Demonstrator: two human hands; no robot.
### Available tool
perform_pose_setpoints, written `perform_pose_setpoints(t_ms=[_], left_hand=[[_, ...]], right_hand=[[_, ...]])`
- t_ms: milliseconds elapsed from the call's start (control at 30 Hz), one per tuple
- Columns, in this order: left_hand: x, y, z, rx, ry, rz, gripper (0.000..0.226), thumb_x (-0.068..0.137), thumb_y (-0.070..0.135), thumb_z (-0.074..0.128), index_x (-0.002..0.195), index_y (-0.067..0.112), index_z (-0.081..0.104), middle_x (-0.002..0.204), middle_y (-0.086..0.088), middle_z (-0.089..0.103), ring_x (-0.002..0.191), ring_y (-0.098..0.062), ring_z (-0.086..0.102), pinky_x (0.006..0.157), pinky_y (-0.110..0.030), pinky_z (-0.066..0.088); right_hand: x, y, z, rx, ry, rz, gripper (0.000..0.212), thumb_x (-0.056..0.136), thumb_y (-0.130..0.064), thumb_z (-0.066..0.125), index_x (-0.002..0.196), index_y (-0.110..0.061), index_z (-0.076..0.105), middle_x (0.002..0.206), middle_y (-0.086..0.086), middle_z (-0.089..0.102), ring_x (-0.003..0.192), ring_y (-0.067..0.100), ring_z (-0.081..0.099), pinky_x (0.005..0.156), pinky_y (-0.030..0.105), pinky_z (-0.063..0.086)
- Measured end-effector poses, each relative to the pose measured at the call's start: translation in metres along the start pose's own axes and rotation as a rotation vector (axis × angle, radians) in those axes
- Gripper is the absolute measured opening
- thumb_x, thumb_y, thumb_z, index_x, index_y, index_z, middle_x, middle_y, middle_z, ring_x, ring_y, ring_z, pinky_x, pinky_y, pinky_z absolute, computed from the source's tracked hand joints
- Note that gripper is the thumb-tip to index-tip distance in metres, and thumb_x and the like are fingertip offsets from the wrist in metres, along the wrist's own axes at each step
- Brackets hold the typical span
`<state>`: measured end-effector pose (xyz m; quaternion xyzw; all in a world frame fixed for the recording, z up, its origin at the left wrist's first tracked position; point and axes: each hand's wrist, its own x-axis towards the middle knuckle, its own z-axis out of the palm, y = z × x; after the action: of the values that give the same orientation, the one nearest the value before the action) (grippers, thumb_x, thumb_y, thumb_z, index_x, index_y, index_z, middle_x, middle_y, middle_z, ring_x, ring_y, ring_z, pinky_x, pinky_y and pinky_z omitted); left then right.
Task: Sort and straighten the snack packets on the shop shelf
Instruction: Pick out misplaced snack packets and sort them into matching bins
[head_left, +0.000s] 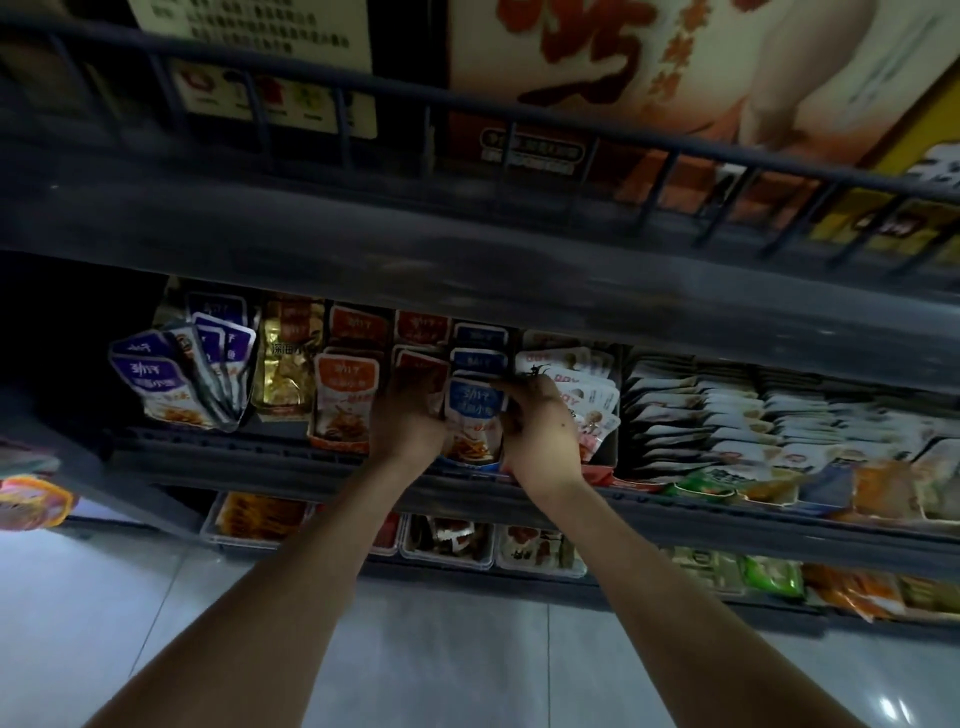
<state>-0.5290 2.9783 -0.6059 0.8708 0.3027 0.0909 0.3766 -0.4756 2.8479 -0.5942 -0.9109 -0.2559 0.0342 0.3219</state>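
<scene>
Both my hands reach into the middle shelf (270, 460). My left hand (410, 415) and my right hand (540, 431) grip the two sides of a stack of blue-topped snack packets (475, 415), which stands upright at the shelf front. More blue packets (479, 343) stand behind it. Red-topped packets (422, 332) sit behind my left hand, partly hidden. An orange-topped packet (345, 400) stands just left of my left hand. Purple-topped packets (182, 379) fan out untidily at the far left. White and pink packets (587, 395) lean to the right of my right hand.
A gold packet (285, 364) stands between the purple and orange rows. Rows of white packets (727, 410) fill the shelf on the right. The upper shelf (467, 228) with its rail overhangs. Clear bins (447, 543) of snacks sit on the lower shelf. Pale tiled floor (441, 665) lies below.
</scene>
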Motion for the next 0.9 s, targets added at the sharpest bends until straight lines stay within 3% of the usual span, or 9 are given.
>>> perform_pose_setpoints(t_ms=[133,267,333,433,500,600,633,733,900], left_hand=[[0.026,0.000,-0.012,0.121,-0.163,0.070,0.063,0.089,0.000,0.051,0.144,0.024,0.031,0.149,-0.010,0.034,0.130,-0.029,0.041,0.100,-0.038,0.044],[0.044,-0.002,-0.014,0.161,-0.355,0.076,0.057,0.090,0.002,0.050,0.142,0.020,0.035,0.144,-0.014,0.039,0.123,-0.031,0.046,0.095,-0.038,0.047],[0.046,-0.007,-0.016,0.234,-0.372,0.057,0.054,0.091,0.004,0.050,0.141,0.020,0.036,0.142,-0.015,0.041,0.121,-0.031,0.048,0.094,-0.039,0.048],[0.043,-0.017,-0.020,0.301,-0.302,0.078,0.062,0.088,0.001,0.053,0.143,0.023,0.033,0.149,-0.011,0.033,0.127,-0.030,0.043,0.095,-0.037,0.047],[0.039,-0.017,-0.023,0.198,-0.297,0.074,0.068,0.085,-0.006,0.052,0.143,0.026,0.033,0.151,-0.008,0.030,0.128,-0.028,0.043,0.093,-0.035,0.049],[0.031,-0.010,-0.032,-0.251,-0.326,-0.080,0.075,0.082,-0.014,0.046,0.140,0.034,0.037,0.152,-0.003,0.029,0.106,-0.011,0.053,0.068,-0.023,0.053],[0.027,-0.008,-0.036,-0.378,-0.325,-0.128,0.075,0.082,-0.013,0.047,0.138,0.037,0.039,0.152,-0.001,0.030,0.107,-0.009,0.053,0.068,-0.020,0.052],[0.013,-0.007,-0.044,-0.565,-0.305,-0.160,0.069,0.084,-0.006,0.054,0.133,0.041,0.045,0.151,0.005,0.032,0.133,-0.014,0.035,0.093,-0.025,0.042],[-0.014,-0.007,-0.051,-0.625,-0.253,-0.095,0.058,0.081,0.013,0.067,0.125,0.048,0.050,0.136,0.017,0.042,0.119,0.001,0.038,0.078,-0.009,0.033]], right_hand=[[0.001,0.004,0.000,0.258,-0.028,0.167,0.042,0.087,0.004,0.049,0.122,-0.016,0.060,0.124,0.005,0.057,0.105,0.014,0.056,0.078,0.002,0.042],[0.004,0.007,0.004,0.529,-0.071,0.325,0.044,0.084,0.008,0.045,0.114,-0.019,0.062,0.114,0.010,0.063,0.102,0.025,0.062,0.088,0.041,0.055],[0.004,0.007,0.008,0.583,-0.080,0.353,0.042,0.084,0.008,0.044,0.110,-0.019,0.064,0.111,0.010,0.065,0.100,0.029,0.063,0.086,0.045,0.055],[0.003,0.006,0.011,0.604,-0.081,0.381,0.043,0.084,0.008,0.044,0.109,-0.021,0.064,0.111,0.010,0.066,0.095,0.026,0.063,0.082,0.039,0.056],[0.003,0.005,0.012,0.633,-0.085,0.400,0.042,0.083,0.010,0.045,0.109,-0.019,0.063,0.109,0.011,0.065,0.091,0.026,0.062,0.078,0.034,0.055],[0.000,0.001,0.009,0.696,-0.091,0.421,0.043,0.083,0.012,0.045,0.107,-0.019,0.063,0.110,0.010,0.065,0.091,0.025,0.063,0.069,0.028,0.050],[-0.002,0.000,0.007,0.707,-0.090,0.420,0.044,0.084,0.013,0.045,0.106,-0.020,0.063,0.111,0.009,0.064,0.092,0.025,0.063,0.068,0.027,0.049],[-0.010,0.000,0.001,0.723,-0.086,0.397,0.040,0.086,0.011,0.046,0.108,-0.018,0.062,0.111,0.006,0.062,0.097,0.026,0.062,0.072,0.031,0.053],[-0.020,-0.003,-0.008,0.653,-0.097,0.371,0.039,0.089,0.009,0.043,0.117,-0.013,0.061,0.118,0.010,0.061,0.104,0.028,0.062,0.087,0.048,0.055]])
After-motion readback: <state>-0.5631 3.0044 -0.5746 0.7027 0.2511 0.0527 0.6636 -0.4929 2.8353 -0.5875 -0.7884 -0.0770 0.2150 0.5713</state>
